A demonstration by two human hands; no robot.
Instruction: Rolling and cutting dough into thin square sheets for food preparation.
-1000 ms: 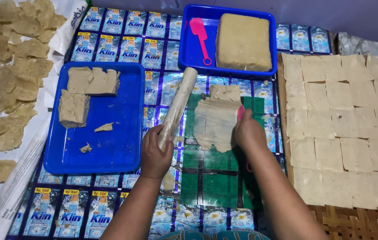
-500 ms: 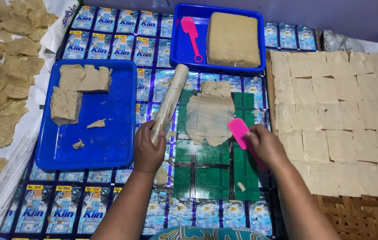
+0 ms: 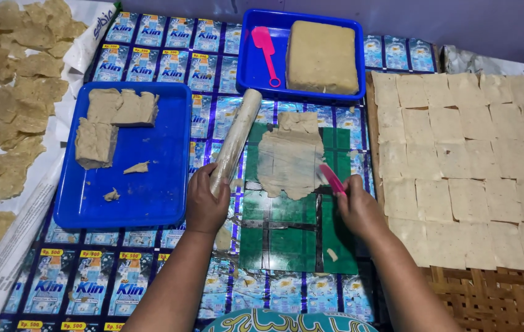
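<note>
We see two hands over a surface covered with shiny printed wrappers. The left hand grips the near end of a rolling pin, which lies slanted and points away from us. The right hand holds a pink scraper, and its tip touches the near right edge of a flat sheet of dough. The dough lies spread thin on a green mat, just right of the rolling pin. To the left sits a blue tray with thick chunks of dough in it. At the far side, another blue tray holds a big dough block and a pink spatula. On the right, many cut dough squares lie in rows on a woven mat. On the far left, dried pieces lie in a loose pile.
</note>
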